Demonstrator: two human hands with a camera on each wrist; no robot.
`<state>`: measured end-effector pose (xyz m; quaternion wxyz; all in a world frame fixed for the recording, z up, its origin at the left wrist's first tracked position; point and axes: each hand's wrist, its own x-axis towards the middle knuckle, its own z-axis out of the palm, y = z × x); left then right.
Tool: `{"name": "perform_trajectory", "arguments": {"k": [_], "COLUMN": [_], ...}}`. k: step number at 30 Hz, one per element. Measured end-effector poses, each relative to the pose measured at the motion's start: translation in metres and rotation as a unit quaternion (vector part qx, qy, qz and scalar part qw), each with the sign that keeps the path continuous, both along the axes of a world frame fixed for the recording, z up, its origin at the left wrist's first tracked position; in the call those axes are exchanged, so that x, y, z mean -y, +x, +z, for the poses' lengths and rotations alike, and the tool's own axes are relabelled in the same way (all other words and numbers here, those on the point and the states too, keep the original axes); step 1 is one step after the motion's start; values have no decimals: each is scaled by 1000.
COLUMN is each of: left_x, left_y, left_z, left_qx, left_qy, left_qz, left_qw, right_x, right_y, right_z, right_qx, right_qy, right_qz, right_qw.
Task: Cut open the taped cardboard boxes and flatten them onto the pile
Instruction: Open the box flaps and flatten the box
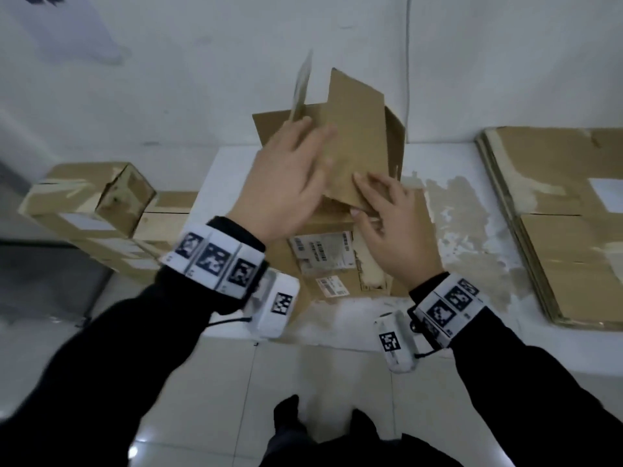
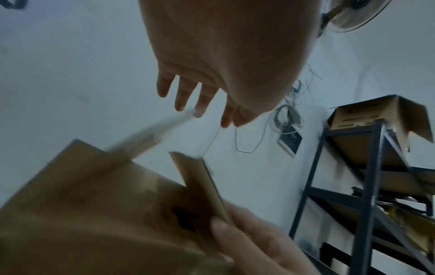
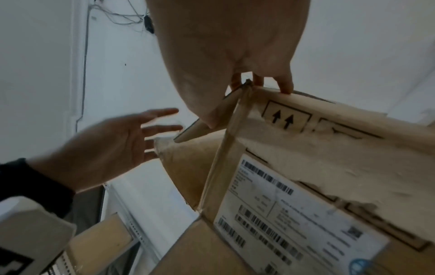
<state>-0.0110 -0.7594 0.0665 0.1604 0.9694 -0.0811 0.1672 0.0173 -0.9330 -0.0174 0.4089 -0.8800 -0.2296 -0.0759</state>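
— Where's the box [image 1: 337,264]?

— On the white desk [image 1: 472,318], flaps up, left of the flattened pile [image 1: 556,230]. More taped boxes [image 1: 87,203] sit left of it.

— And the hands?

— The right hand [image 1: 391,224] pinches the near edge of a raised flap [image 1: 354,136]. The left hand [image 1: 286,183] hovers beside that flap, fingers [image 3: 160,128] spread straight, gripping nothing.

Raised flaps [image 1: 354,129] before wall [image 1: 202,79]

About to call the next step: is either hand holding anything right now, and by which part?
The right hand pinches the open box by the near edge of a raised flap. The left hand is spread open beside the flaps, gripping nothing.
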Motion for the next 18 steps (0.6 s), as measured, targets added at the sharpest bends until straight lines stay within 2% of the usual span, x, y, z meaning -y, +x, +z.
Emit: {"name": "perform_trajectory", "arguments": {"k": [3,6,9,10,13,15,18], "left_x": [31,24,9,4,-9,-14,-8], "left_y": [11,21,25,26,22,17,12], "left_z": [-25,-44,-47,-47,-43,-41,-41], "left_qx": [-50,-11,4,-1,-11,-5,-6], "left_qy": [90,117,116,112,95,77,59], "left_qz": [64,80,76,78,103,131,171], "left_qw": [993,990,990,991,990,988,983], "right_x": [2,12,21,22,26,27,25], "right_y": [10,34,59,63,66,66,66], "right_z": [-7,-13,-23,-26,-28,-28,-30], "right_qx": [-24,-99,-251,-269,-240,-258,-293], "right_qy": [102,164,123,107,123,143,105], "right_qz": [35,11,59,80,68,65,74], "right_qw": [994,981,958,954,960,953,948]}}
